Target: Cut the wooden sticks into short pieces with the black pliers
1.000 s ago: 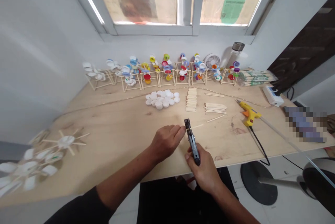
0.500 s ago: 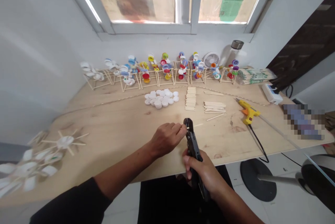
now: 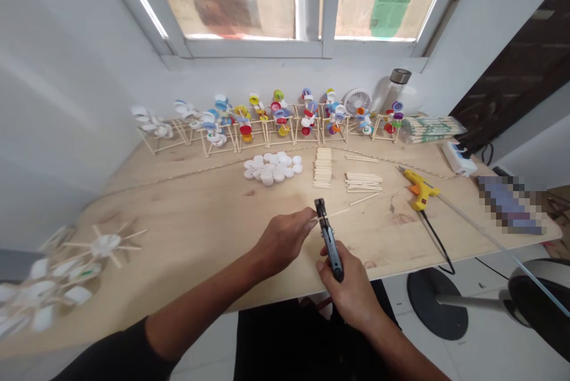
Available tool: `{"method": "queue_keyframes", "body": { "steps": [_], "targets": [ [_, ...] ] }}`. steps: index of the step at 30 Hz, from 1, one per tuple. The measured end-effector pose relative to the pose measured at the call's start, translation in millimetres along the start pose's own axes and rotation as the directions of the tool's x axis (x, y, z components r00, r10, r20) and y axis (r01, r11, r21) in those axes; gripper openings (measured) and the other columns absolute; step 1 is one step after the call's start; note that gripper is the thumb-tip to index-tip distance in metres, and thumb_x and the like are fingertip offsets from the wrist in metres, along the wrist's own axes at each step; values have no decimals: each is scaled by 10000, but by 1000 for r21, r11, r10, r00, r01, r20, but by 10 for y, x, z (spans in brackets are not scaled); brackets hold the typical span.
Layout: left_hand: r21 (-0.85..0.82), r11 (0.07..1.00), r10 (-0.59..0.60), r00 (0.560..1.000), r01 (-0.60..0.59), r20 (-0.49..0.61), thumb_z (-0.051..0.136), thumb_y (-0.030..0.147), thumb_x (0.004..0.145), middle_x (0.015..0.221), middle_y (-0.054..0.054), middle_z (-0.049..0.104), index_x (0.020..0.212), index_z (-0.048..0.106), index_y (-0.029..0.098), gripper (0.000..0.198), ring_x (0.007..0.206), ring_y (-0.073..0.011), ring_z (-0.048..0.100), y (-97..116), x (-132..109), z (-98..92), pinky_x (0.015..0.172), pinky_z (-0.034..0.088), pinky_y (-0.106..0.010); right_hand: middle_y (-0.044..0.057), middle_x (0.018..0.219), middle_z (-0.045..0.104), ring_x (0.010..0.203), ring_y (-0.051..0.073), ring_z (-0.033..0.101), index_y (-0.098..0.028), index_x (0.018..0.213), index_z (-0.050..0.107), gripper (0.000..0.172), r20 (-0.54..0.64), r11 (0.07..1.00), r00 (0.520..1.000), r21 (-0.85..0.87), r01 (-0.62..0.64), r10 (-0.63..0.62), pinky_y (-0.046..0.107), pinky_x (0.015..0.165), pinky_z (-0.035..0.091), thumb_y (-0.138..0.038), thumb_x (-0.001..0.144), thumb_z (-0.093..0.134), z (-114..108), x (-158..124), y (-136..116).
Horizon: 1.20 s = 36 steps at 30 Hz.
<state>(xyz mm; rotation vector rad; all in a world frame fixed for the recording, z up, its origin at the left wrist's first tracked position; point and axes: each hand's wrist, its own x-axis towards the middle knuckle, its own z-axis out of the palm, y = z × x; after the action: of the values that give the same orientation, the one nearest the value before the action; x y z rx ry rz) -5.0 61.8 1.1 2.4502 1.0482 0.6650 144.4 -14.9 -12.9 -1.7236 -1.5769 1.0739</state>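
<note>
Wooden stick [image 3: 340,213], one, thin, runs through the jaws of one pair of metal pliers [image 3: 331,247] above the table [image 3: 214,215], its left end pinched in the left hand [image 3: 282,241], while the right hand [image 3: 351,286] is closed around the pliers. Beyond: one heap of white bottle caps [image 3: 272,168], too crowded to count, two stacks of short sticks [image 3: 322,168], two loose sticks [image 3: 361,159] behind the right stack, one single stick [image 3: 364,199] before it. Right side, one yellow glue gun [image 3: 419,188]; far left, two spoked wheels [image 3: 105,245]; back row, one white fan [image 3: 357,102], one bottle [image 3: 392,93].
</note>
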Motion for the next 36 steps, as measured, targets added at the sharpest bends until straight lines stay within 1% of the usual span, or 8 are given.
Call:
{"method": "queue_keyframes", "body": {
  "steps": [7, 18, 23, 26, 29, 31, 33, 36],
  "targets": [
    [-189, 978, -72, 992, 90, 101, 290, 250, 892, 581, 47, 406, 747, 389, 184, 187, 527, -91, 416, 76, 21, -155, 533, 314, -200, -1, 660, 579, 613, 169, 551, -195, 861, 503, 115, -48, 995, 998, -97, 38, -42, 248, 578, 369, -239, 761, 467, 20, -9, 29],
    [-206, 970, -102, 986, 128, 132, 292, 267, 892, 593, 43, 427, 767, 414, 186, 193, 549, -98, 441, -5, 38, -121, 543, 317, -204, 7, 657, 587, 619, 168, 563, -195, 786, 486, 55, -44, 989, 997, -135, 63, -69, 246, 587, 375, -239, 771, 458, 88, 65, 100],
    [-93, 993, -66, 995, 73, 79, 281, 257, 896, 619, 27, 485, 806, 437, 180, 196, 551, -101, 478, -108, 24, 6, 531, 348, -200, 5, 636, 571, 595, 159, 550, -195, 731, 470, 78, -54, 989, 997, -143, 45, -53, 237, 560, 367, -259, 774, 461, 138, 114, 163],
    [119, 993, 6, 999, -1, -44, 295, 238, 892, 669, 1, 537, 866, 480, 171, 199, 584, -106, 511, -171, -8, 108, 540, 366, -202, 6, 633, 573, 589, 156, 547, -190, 725, 488, 90, -58, 990, 997, -137, 42, -51, 234, 552, 362, -265, 770, 467, 139, 149, 171],
    [404, 912, 143, 975, -64, -169, 348, 190, 873, 627, -6, 528, 936, 513, 147, 182, 553, -110, 495, -210, -44, 178, 514, 348, -212, 7, 644, 582, 605, 156, 551, -186, 739, 509, 81, -53, 991, 997, -122, 50, -57, 234, 570, 367, -255, 762, 475, 121, 159, 150],
    [496, 863, 207, 961, -91, -183, 374, 162, 860, 591, 0, 510, 945, 523, 131, 175, 519, -110, 474, -215, -60, 194, 498, 336, -221, 6, 650, 584, 617, 156, 554, -186, 740, 509, 76, -47, 992, 997, -113, 49, -55, 235, 582, 370, -253, 761, 480, 107, 146, 127],
    [477, 873, 212, 960, -101, -184, 379, 157, 858, 584, 5, 510, 924, 528, 130, 165, 511, -107, 474, -205, -70, 192, 497, 342, -220, 4, 648, 583, 618, 157, 554, -189, 740, 505, 70, -44, 994, 998, -107, 39, -44, 235, 581, 370, -255, 757, 487, 95, 122, 106],
    [320, 944, 150, 970, -83, -192, 370, 181, 867, 629, 1, 541, 903, 520, 143, 159, 557, -103, 513, -162, -74, 160, 526, 372, -205, 0, 639, 583, 606, 157, 553, -191, 768, 502, 70, -35, 995, 999, -94, 32, -36, 233, 573, 367, -259, 757, 492, 86, 78, 88]
  ]
}}
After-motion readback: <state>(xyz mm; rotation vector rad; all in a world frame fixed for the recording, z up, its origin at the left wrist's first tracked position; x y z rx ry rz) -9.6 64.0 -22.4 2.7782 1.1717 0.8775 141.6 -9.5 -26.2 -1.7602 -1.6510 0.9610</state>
